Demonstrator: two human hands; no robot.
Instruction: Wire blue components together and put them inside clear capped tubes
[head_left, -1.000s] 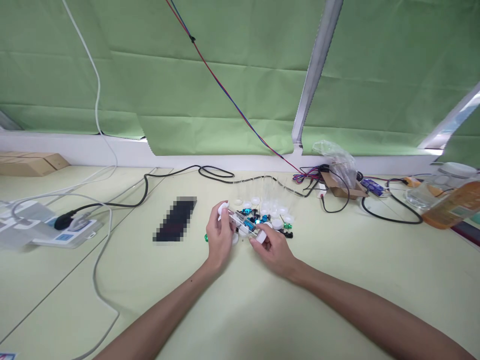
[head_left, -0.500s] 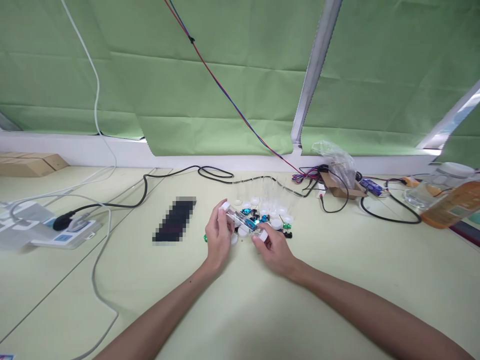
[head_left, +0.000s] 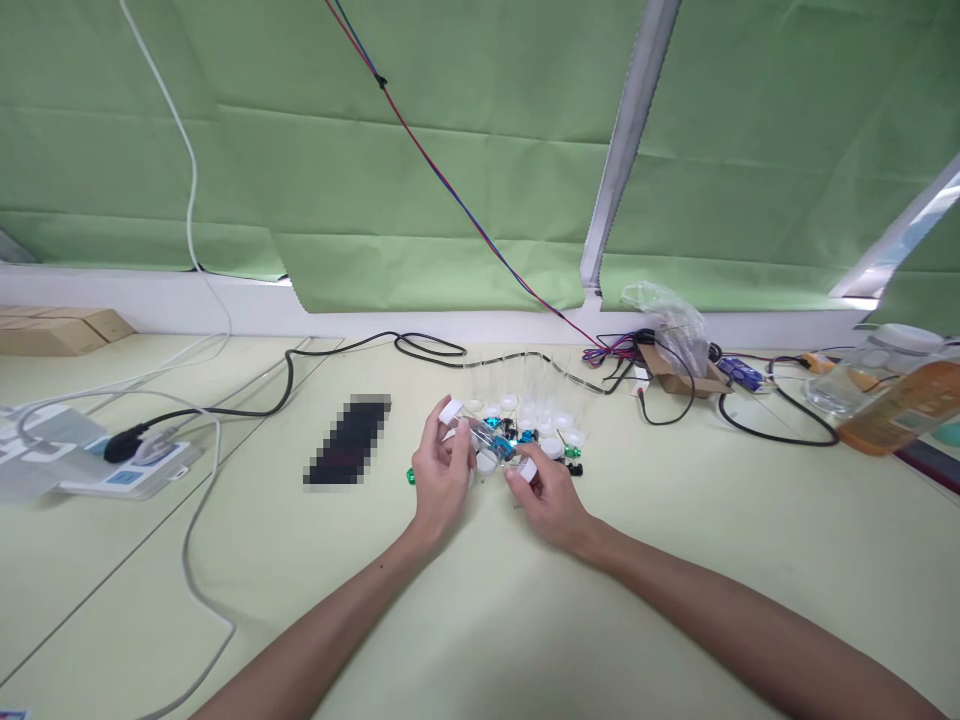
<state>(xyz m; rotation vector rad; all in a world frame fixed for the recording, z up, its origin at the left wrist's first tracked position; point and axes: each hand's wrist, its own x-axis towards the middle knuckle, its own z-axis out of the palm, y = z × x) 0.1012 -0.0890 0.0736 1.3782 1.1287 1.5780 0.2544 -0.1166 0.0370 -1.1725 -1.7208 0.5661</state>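
Observation:
My left hand (head_left: 440, 480) is closed around a clear tube (head_left: 481, 432), its thumb lying along the side. A white cap sits on the tube's upper left end, and something blue shows inside near the lower right end. Pinched in my right hand (head_left: 555, 505) is a white cap (head_left: 527, 469) at that lower end; whether it is fully on the tube I cannot tell. Behind the hands lie loose white caps (head_left: 551, 448), upright clear tubes (head_left: 536, 385), and small blue, black and green parts (head_left: 572, 452), partly hidden by the tube and fingers.
A pixelated dark rectangle (head_left: 349, 440) lies left of the hands. Further left are a power strip (head_left: 135, 475) and white cables. A black cable (head_left: 431, 345) runs along the back. At right stand a small carton (head_left: 675, 375) with a plastic bag and an orange bottle (head_left: 904, 408).
My left thumb has shifted right along the tube, nearer its middle. My right hand stays at the lower cap, almost unmoved. The view has drifted very slightly.

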